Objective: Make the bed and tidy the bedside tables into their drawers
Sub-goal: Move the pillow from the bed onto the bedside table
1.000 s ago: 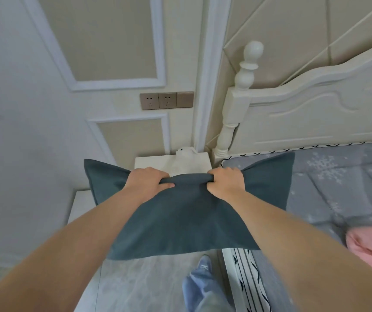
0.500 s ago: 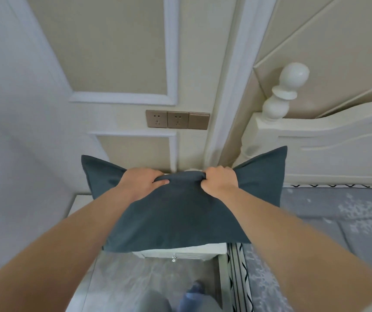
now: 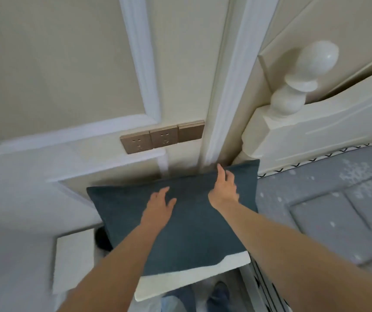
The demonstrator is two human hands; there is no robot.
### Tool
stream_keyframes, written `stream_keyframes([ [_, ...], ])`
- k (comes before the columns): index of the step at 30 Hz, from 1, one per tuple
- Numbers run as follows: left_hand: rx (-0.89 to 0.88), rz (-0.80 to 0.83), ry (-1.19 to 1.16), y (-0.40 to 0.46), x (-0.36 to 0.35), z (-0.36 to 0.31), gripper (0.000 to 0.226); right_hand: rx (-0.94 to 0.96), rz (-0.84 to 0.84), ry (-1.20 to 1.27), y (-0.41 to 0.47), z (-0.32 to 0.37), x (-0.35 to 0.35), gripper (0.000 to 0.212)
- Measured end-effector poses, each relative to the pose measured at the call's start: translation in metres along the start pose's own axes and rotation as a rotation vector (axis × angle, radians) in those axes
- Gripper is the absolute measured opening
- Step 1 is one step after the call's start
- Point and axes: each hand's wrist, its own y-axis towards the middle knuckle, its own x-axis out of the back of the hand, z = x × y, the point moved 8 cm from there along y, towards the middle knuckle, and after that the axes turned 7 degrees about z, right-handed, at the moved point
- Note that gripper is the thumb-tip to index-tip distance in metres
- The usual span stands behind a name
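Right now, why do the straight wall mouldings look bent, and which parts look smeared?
Head view: the wide-angle lens bows the white wall mouldings and tilts the cream bedpost; motion blur smears the left hand, the right hand and the frame's lower-left corner; the dark teal fabric cushion stays fairly sharp under soft, even light.

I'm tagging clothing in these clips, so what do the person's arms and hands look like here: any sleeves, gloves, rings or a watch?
Both forearms are bare right up to the bottom edge of the picture, with no sleeve showing. The left hand and the right hand wear no gloves. No watch or band shows at either wrist, and no ring can be made out, though the fingers are somewhat blurred.
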Motion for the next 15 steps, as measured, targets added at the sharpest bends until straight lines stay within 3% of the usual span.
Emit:
stream_keyframes([
  [3, 0.009, 0.428, -0.288, 0.029, -0.078, 0.013, 0.062, -0.164, 0.385, 0.263, 0.031, -0.027, -0.06, 0.085],
  [5, 0.026, 0.575, -0.292, 0.042, -0.11, 0.022, 0.067, -0.2, 0.463, 0.31, 0.038, -0.037, -0.076, 0.077],
  [10, 0.019, 0.605, -0.088, 0.059, -0.12, 0.035, 0.068, -0.218, 0.385, 0.468, 0.038, -0.055, -0.092, 0.069],
  [15, 0.0, 0.672, 0.011, 0.063, -0.095, -0.002, 0.063, -0.233, 0.213, 0.644, 0.028, -0.074, -0.07, 0.063],
])
